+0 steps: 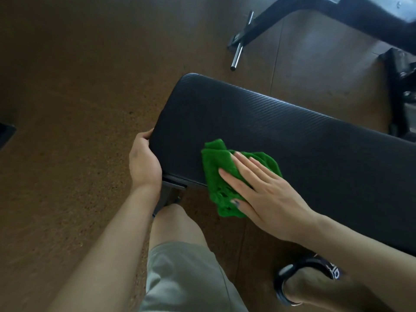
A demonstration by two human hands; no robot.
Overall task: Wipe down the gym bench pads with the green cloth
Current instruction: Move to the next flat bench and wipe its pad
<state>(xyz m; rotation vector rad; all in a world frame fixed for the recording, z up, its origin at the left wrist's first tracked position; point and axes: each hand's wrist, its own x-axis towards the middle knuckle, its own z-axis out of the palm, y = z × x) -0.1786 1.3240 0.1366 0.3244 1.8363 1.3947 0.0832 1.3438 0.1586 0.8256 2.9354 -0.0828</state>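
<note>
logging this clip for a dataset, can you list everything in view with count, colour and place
bench pad: one, black, ribbed, centre to right
cloth: one, green, crumpled on the pad's near edge, part hanging over it
floor: brown, speckled, all round
machine frame: one, black, top right
chrome bar: one, silver, sticking out of that frame
sandal: one, black, bottom right
shorts: beige, bottom centre
left hand: grip curled round the pad's end
right hand: flat, pressing the cloth
</note>
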